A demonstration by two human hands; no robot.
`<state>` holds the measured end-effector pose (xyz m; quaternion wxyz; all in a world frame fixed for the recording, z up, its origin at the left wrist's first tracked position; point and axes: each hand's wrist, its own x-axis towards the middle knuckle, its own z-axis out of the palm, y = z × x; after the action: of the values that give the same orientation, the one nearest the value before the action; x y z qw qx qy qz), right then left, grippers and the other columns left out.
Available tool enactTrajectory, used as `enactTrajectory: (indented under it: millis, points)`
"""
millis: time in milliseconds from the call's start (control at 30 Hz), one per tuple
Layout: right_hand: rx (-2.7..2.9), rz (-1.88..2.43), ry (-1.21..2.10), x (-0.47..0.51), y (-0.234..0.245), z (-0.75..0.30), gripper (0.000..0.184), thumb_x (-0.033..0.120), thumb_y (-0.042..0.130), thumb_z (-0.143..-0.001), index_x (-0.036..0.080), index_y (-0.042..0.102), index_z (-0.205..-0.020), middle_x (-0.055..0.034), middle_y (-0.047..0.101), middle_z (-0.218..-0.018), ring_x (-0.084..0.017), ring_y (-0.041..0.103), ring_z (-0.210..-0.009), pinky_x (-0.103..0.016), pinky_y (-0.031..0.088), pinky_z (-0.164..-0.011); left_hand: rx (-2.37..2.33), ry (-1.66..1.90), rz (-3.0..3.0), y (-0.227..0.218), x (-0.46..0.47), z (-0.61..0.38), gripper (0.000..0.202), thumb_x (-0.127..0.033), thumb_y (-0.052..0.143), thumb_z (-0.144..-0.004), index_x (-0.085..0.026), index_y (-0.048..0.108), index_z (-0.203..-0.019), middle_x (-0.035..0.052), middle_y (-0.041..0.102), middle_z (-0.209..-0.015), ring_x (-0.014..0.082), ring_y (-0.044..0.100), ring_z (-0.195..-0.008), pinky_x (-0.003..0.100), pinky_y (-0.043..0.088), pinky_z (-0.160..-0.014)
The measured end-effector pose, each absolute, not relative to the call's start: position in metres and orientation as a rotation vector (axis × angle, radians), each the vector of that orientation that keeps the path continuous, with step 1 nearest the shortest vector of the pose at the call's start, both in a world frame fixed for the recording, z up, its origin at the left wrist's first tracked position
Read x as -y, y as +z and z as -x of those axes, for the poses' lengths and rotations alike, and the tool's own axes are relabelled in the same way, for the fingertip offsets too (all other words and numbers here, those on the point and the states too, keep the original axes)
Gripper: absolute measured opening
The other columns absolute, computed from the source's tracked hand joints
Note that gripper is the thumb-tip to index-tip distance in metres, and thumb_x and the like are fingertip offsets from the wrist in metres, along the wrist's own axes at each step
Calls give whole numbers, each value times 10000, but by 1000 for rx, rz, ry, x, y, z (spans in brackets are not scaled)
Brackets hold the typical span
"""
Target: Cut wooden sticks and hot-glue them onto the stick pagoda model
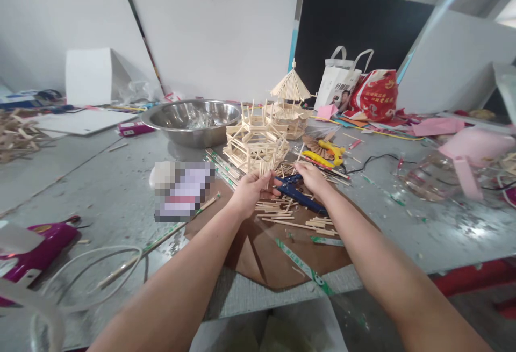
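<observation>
One steel bowl point(193, 121) stands on the grey table point(100, 191), and everything else is placed from it. In front of the bowl and to its right, the left hand point(250, 193) is closed around a bundle of short sticks point(265, 169), thumb pressed against curled fingers so that the stick ends stand up above the fist. Further right of the bowl, the right hand point(312, 177) lies palm down with its fingers bent onto the scattered sticks; whether they pinch one cannot be told. Just below that hand, on the side away from the bowl, lies one blue-handled cutter point(300, 196), touching or nearly touching the fingers.

Two stick models stand to the right of the bowl: an unfinished frame point(256, 142) just beside its rim, and behind that a roofed pavilion point(291, 102). Both hands are just in front of the frame. Loose sticks point(290, 220), too many to count, lie on one brown cardboard sheet point(282, 263) in front of the bowl, under both forearms.

Right of the frame, further from the bowl, lies one yellow glue gun point(327, 154) with a black cable. Behind it, well to the bowl's right, stand two bags, one white bag point(338, 86) and one red bag point(374, 97), touching each other. Far in front of the bowl and to its left, near the table edge, lies one magenta tool point(40, 244) with a pale cord
</observation>
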<state>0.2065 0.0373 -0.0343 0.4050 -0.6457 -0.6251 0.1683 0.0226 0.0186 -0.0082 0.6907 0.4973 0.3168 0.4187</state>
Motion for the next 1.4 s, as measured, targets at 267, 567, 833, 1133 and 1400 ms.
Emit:
enactTrajectory:
  millis: [267, 567, 833, 1133, 1400]
  points:
    - [1353, 1165, 452, -28, -19, -205, 335, 398, 442, -740, 164, 623, -897, -69, 553, -1020, -176, 461, -1000, -337, 304, -906, -736, 977, -1105, -8, -20, -23, 217, -313, 550, -691, -131, 513, -802, 35, 617, -682, 122, 595, -567, 225, 456, -525]
    - [1160, 670, 1207, 10, 3, -182, 181, 317, 526, -706, 213, 653, -783, -21, 584, -977, -132, 548, -768, -357, 401, -806, -785, 1004, -1092, -9, -18, -27, 228, -332, 580, -657, -124, 537, -738, 29, 620, -657, 129, 597, -606, 231, 455, -564]
    - [1161, 693, 1304, 9, -1, -178, 194, 302, 529, -693, 198, 663, -787, -27, 606, -925, -137, 515, -792, -292, 387, -728, -709, 851, -1100, -6, -12, -29, 227, -290, 563, -688, -111, 555, -827, 56, 629, -668, 137, 599, -586, 237, 460, -543]
    - [1133, 709, 1397, 8, -5, -175, 212, 308, 518, -699, 197, 659, -814, -33, 605, -918, -139, 504, -756, -288, 379, -675, -608, 821, -1019, -2, -10, -29, 137, -228, 495, -746, -105, 524, -801, 69, 630, -685, 138, 603, -582, 242, 469, -543]
    - [1142, 705, 1414, 8, -8, -174, 255, 313, 507, -701, 185, 636, -881, -39, 616, -846, -142, 506, -713, -299, 398, -636, -580, 846, -1022, -3, -10, -29, 151, -243, 528, -724, -107, 532, -788, 46, 616, -664, 111, 585, -532, 214, 460, -502]
